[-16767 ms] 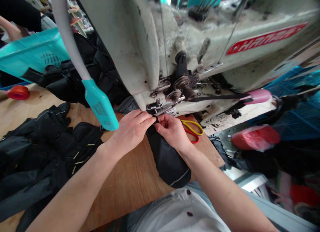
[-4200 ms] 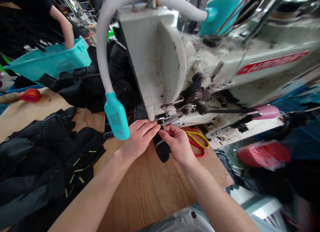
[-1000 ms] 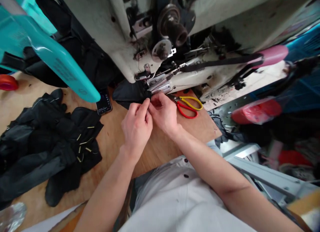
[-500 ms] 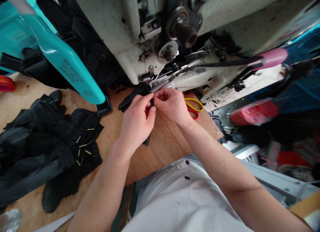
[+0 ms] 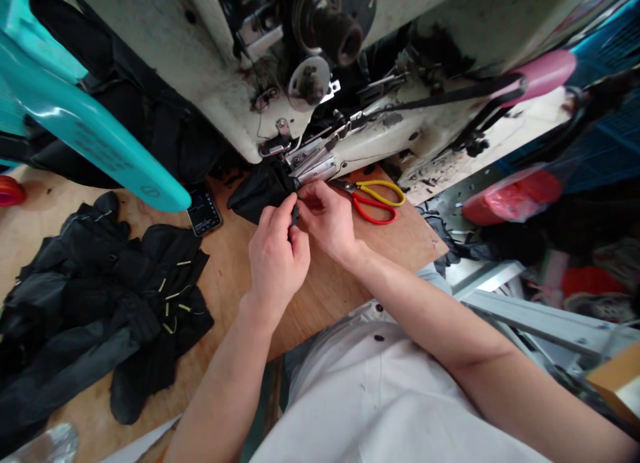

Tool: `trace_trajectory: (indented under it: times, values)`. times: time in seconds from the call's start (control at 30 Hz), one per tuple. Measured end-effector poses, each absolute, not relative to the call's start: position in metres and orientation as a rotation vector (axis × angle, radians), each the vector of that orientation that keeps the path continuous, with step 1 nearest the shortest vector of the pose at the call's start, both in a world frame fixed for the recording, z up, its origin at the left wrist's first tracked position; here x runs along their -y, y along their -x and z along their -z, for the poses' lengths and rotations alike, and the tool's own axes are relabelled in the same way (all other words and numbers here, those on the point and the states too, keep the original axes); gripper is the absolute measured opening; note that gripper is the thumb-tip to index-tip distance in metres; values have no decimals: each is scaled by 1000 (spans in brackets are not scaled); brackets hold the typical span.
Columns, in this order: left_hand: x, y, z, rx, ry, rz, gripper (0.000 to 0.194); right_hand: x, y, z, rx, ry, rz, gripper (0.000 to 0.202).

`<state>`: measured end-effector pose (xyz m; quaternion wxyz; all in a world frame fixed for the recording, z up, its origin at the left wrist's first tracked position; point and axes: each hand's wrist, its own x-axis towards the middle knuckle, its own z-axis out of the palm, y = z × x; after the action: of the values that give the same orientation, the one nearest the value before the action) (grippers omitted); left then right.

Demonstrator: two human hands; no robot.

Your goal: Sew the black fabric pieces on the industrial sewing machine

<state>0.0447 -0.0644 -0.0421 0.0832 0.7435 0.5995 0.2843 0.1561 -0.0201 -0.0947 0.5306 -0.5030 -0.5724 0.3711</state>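
A piece of black fabric (image 5: pixel 261 188) lies at the front of the sewing machine (image 5: pixel 250 126), its far part under the machine's presser area. My left hand (image 5: pixel 280 250) is closed on the near edge of this fabric, thumb and fingers pinched together. Right beside it, my right hand (image 5: pixel 327 220) has its fingers curled and pinched at the same edge, just below the metal binding guide (image 5: pixel 320 168). The fingers hide most of the edge between them. Scissors (image 5: pixel 377 200) with one yellow and one red handle lie on the wooden table (image 5: pixel 345 290), to the right of my right hand.
A heap of black garment pieces (image 5: pixel 95 283) with yellowish cord ends covers the left of the table. A phone (image 5: pixel 204 210) lies beneath a teal lamp arm (image 5: pixel 110 150). A pink-tipped lever (image 5: pixel 545 76) juts out at the right. A red bundle in plastic (image 5: pixel 515 200) sits lower right.
The view has shifted, so the machine appears further left and up. My right hand has moved slightly left and down, baring more of the scissors, and more of the black fabric shows beside my left hand.
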Motion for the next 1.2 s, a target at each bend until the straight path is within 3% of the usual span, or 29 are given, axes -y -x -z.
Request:
trace_trajectory:
  times: [0.4,0.57,0.8,1.0,1.2]
  values:
    - [43,-53,9,-1826,-2168,-526,52,-6,-182,53,1440,1241,-1146,6]
    - [64,-65,25,-1988,-2327,-449,77,-7,-177,57,1358,1237,-1127,9]
    - [75,-50,23,-1950,-2362,-579,42,17,-158,83,1322,1252,-985,9]
    - [64,-54,6,-1932,-2321,-313,44,21,-155,95,1320,1128,-986,12]
    - [43,-61,-13,-1939,-2276,-138,45,6,-176,68,1422,1209,-1072,4]
